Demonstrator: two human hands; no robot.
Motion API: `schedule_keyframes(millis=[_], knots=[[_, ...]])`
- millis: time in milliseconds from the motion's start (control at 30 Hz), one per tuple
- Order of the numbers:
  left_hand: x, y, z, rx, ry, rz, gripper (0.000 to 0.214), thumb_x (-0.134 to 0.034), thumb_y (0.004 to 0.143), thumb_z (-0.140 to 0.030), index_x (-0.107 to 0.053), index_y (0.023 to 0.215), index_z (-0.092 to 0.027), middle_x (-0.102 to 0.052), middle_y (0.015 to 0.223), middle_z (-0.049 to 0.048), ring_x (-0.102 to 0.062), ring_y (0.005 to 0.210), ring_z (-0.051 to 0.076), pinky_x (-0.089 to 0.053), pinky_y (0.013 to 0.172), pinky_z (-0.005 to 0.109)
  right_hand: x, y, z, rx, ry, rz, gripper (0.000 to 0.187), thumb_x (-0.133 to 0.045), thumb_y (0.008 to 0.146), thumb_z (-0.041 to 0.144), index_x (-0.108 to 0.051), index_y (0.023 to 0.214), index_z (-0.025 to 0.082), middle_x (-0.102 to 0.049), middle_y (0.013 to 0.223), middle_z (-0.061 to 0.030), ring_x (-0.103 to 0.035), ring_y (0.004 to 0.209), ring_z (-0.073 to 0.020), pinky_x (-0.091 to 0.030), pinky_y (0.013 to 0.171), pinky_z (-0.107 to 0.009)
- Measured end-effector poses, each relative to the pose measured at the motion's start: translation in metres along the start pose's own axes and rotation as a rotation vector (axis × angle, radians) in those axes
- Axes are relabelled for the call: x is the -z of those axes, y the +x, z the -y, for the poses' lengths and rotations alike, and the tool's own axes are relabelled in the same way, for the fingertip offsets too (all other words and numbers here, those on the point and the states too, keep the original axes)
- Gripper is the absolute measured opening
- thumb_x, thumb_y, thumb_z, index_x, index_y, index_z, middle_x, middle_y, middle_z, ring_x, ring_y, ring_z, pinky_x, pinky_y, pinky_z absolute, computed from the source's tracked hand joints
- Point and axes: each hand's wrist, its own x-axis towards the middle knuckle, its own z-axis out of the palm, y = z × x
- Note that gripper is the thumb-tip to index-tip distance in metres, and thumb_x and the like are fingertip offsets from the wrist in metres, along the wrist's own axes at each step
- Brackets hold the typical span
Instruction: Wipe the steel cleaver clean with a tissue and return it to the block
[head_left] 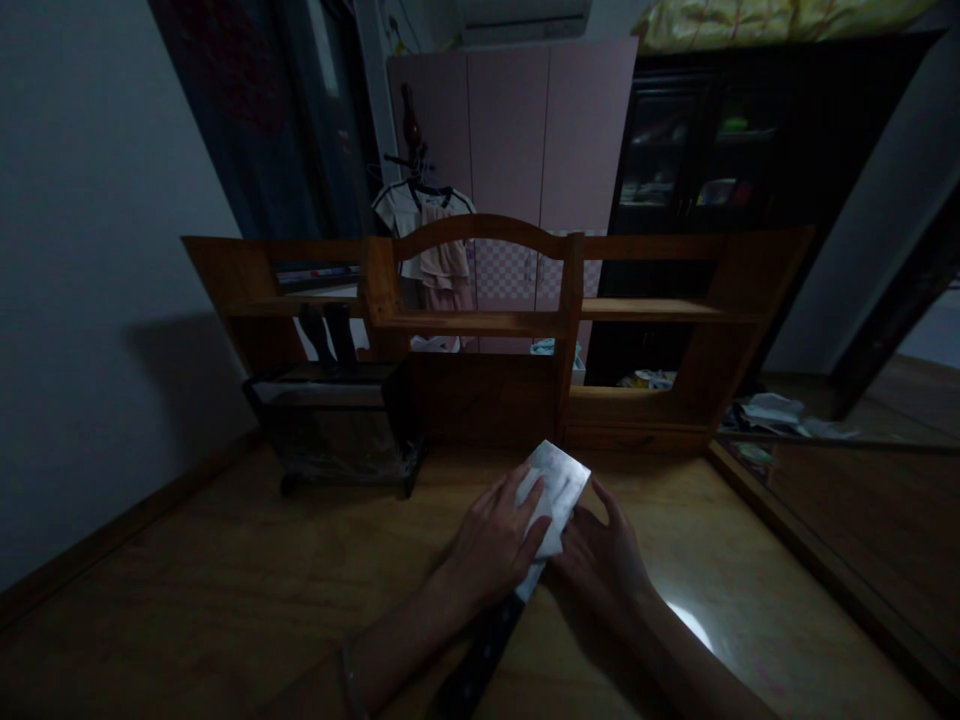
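A cleaver (561, 478) lies diagonally in front of me, its broad pale metal blade pointing away and its black riveted handle running down toward the bottom edge of the view. My left hand (491, 545) is closed around the blade from the left, fingers and thumb laid over its upper face. On the other side, my right hand (604, 560) holds the blade's right edge; its thumb stands up beside the far corner and its other fingers are partly hidden by the blade. Neither hand is on the handle.
A knife rack (337, 425) with two black-handled knives (330, 335) stands at the left on the wooden tabletop (247, 580). Behind it runs a wooden shelf unit (480, 322). A wall (82, 300) bounds the left side. The room is dim.
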Motion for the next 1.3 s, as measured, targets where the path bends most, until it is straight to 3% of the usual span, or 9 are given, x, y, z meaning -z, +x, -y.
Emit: schedule_keyframes(millis=[167, 333, 467, 567, 733, 867, 967, 1300], knots=[[0.003, 0.002, 0.002, -0.018, -0.013, 0.006, 0.044, -0.034, 0.101, -0.034, -0.046, 0.140, -0.018, -0.054, 0.137, 0.0122, -0.045, 0.132, 0.025, -0.030, 0.117, 0.048, -0.002, -0.001, 0.001, -0.018, 0.046, 0.023, 0.040, -0.048, 0.093, 0.046, -0.060, 0.116, 0.016, -0.073, 0.099, -0.0071, -0.068, 0.087, -0.0203, -0.051, 0.082, -0.035], [0.004, 0.002, 0.004, -0.105, -0.042, 0.004, 0.041, -0.034, 0.101, -0.030, -0.052, 0.136, -0.018, -0.054, 0.140, 0.0095, -0.039, 0.138, 0.023, -0.021, 0.120, 0.050, -0.002, -0.001, 0.000, -0.033, 0.068, 0.045, 0.040, -0.047, 0.094, 0.046, -0.060, 0.116, 0.015, -0.073, 0.100, -0.0076, -0.068, 0.084, -0.0202, -0.051, 0.084, -0.036], [0.005, 0.001, 0.004, -0.203, -0.082, 0.032, 0.045, -0.037, 0.100, -0.031, -0.043, 0.143, -0.021, -0.048, 0.146, 0.0044, -0.037, 0.139, 0.024, -0.029, 0.116, 0.050, 0.001, 0.001, -0.001, -0.008, 0.073, 0.016, 0.040, -0.050, 0.092, 0.045, -0.063, 0.111, 0.012, -0.073, 0.099, -0.0099, -0.069, 0.088, -0.0205, -0.051, 0.087, -0.034], [0.006, 0.002, 0.002, -0.181, -0.088, 0.054, 0.045, -0.037, 0.100, -0.031, -0.042, 0.144, -0.023, -0.048, 0.147, 0.0026, -0.046, 0.130, 0.025, -0.040, 0.107, 0.049, 0.000, 0.001, 0.000, -0.013, 0.083, 0.030, 0.041, -0.047, 0.093, 0.045, -0.064, 0.106, 0.010, -0.073, 0.097, -0.0115, -0.069, 0.088, -0.0212, -0.051, 0.085, -0.034], [0.007, 0.002, 0.000, -0.181, -0.072, 0.095, 0.041, -0.035, 0.100, -0.031, -0.050, 0.137, -0.022, -0.042, 0.151, 0.0048, -0.050, 0.127, 0.025, -0.042, 0.106, 0.047, -0.001, 0.001, 0.000, -0.039, 0.076, 0.033, 0.042, -0.045, 0.094, 0.046, -0.063, 0.108, 0.011, -0.073, 0.096, -0.0109, -0.069, 0.087, -0.0217, -0.052, 0.081, -0.035], [0.004, -0.001, -0.004, -0.131, -0.135, 0.114, 0.039, -0.031, 0.101, -0.027, -0.053, 0.133, -0.020, -0.048, 0.147, 0.0045, -0.044, 0.135, 0.019, -0.035, 0.114, 0.041, 0.000, 0.002, 0.000, -0.059, 0.041, 0.031, 0.044, -0.044, 0.094, 0.046, -0.061, 0.113, 0.011, -0.073, 0.097, -0.0109, -0.068, 0.086, -0.0218, -0.052, 0.080, -0.036], [0.002, -0.002, -0.005, -0.103, -0.169, 0.125, 0.043, -0.032, 0.102, -0.030, -0.043, 0.141, -0.018, -0.045, 0.149, 0.0064, -0.040, 0.138, 0.017, -0.032, 0.117, 0.039, -0.001, 0.002, 0.000, -0.053, 0.037, 0.055, 0.046, -0.043, 0.094, 0.047, -0.058, 0.120, 0.011, -0.072, 0.104, -0.0115, -0.067, 0.091, -0.0223, -0.051, 0.083, -0.037], [-0.005, -0.004, 0.000, -0.026, -0.110, 0.130, 0.041, -0.030, 0.102, -0.035, -0.046, 0.139, -0.026, -0.028, 0.158, 0.0030, -0.018, 0.148, 0.022, -0.026, 0.119, 0.048, 0.000, 0.001, 0.002, -0.051, 0.020, 0.037, 0.045, -0.048, 0.092, 0.048, -0.060, 0.119, 0.013, -0.071, 0.103, -0.0090, -0.066, 0.091, -0.0212, -0.050, 0.083, -0.035]])
